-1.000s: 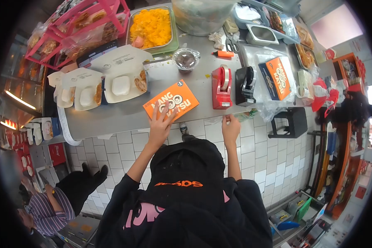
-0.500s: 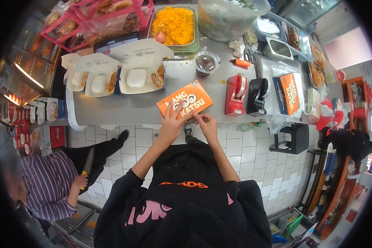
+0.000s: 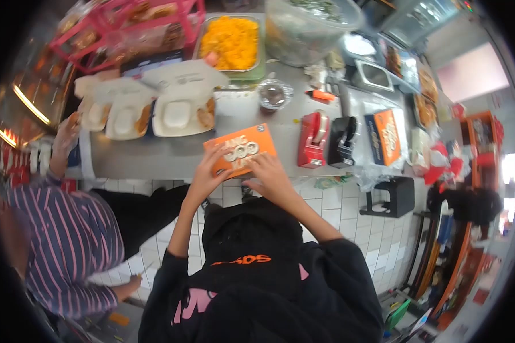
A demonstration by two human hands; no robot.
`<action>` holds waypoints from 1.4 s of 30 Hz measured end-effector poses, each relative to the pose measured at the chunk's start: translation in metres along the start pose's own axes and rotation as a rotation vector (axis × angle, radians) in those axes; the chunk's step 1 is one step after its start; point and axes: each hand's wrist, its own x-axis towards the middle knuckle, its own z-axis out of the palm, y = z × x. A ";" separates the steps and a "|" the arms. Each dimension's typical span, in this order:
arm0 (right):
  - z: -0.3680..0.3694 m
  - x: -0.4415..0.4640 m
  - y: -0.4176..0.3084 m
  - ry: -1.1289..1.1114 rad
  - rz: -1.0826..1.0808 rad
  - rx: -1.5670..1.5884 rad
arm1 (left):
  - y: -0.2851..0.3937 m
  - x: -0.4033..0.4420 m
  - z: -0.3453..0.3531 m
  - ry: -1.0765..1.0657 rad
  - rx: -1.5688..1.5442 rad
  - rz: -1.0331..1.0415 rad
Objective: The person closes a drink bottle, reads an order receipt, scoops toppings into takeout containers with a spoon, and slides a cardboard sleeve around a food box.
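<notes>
A closed orange cardboard food box (image 3: pixel 260 137) with "KATSU" lettering lies near the front edge of the steel table, under both hands. My left hand (image 3: pixel 205 177) grips its left front part, fingers over the lid and thumb towards the front. My right hand (image 3: pixel 270 178) rests on the lid's front right, with fingers stretched out and thumb apart. Behind the box stands a lidded clear plastic cup (image 3: pixel 273 96) of dark content. To the left, an open food box (image 3: pixel 180 128) holds white rice and fried pieces, beside another open box (image 3: pixel 126 132).
A red tape dispenser (image 3: pixel 312 140) and a black one (image 3: pixel 342 143) stand right of the box. Behind are an orange marker (image 3: pixel 322 95) and a tray of yellow food (image 3: pixel 230 43). At left, a co-worker's gloved hand (image 3: pixel 67 134) is near the open boxes; their other hand (image 3: pixel 133 284) holds a knife.
My right hand has moved from the box's front edge onto its lid. My left hand has shifted to the left part. The co-worker has come closer, with a gloved hand now at the table.
</notes>
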 end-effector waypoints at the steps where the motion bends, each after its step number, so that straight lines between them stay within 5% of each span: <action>1: -0.004 0.014 0.003 -0.043 -0.107 -0.041 | 0.006 -0.006 0.000 0.085 0.042 -0.024; 3: 0.004 0.036 0.013 -0.228 -0.219 -0.459 | -0.003 -0.024 -0.001 0.220 0.077 -0.061; 6: 0.030 0.059 0.036 -0.117 -0.264 -0.492 | -0.029 -0.054 0.003 0.398 -0.180 -0.217; 8: 0.020 0.069 0.033 -0.331 -0.266 -0.486 | -0.038 -0.066 0.003 0.397 -0.207 -0.270; 12: -0.001 0.052 0.021 -0.316 -0.266 -0.390 | -0.042 -0.078 0.012 0.372 -0.305 -0.382; 14: -0.033 0.031 0.011 -0.139 -0.224 -0.181 | -0.044 -0.080 0.017 0.320 -0.318 -0.371; 18: -0.160 0.000 0.009 0.035 0.136 -0.223 | -0.029 -0.077 0.028 0.226 -0.371 -0.366; 19: -0.182 -0.008 0.027 0.263 0.067 -0.303 | -0.028 -0.075 0.030 0.195 -0.399 -0.368; 22: -0.241 -0.033 0.084 0.508 0.361 -0.549 | -0.008 -0.068 0.034 0.148 -0.363 -0.337; 23: -0.250 -0.053 0.128 0.496 0.490 -0.738 | -0.005 -0.066 0.035 0.107 -0.318 -0.321; 27: -0.251 -0.108 0.265 0.236 0.562 -0.611 | 0.003 -0.065 0.034 0.087 -0.249 -0.288; 29: -0.261 -0.114 0.266 0.211 0.623 -0.491 | 0.007 -0.066 0.030 0.080 -0.203 -0.324; 33: -0.255 -0.113 0.278 0.235 0.353 -0.632 | 0.003 -0.069 0.025 0.131 -0.178 -0.279; 36: -0.254 -0.110 0.264 0.214 0.559 -0.682 | 0.012 -0.076 0.017 0.154 -0.188 -0.323; 37: -0.252 -0.085 0.214 0.183 0.867 -0.769 | 0.012 -0.078 0.014 0.128 -0.178 -0.325; 42: -0.254 -0.044 0.165 0.516 0.369 -0.536 | 0.005 -0.088 0.003 0.216 -0.168 -0.370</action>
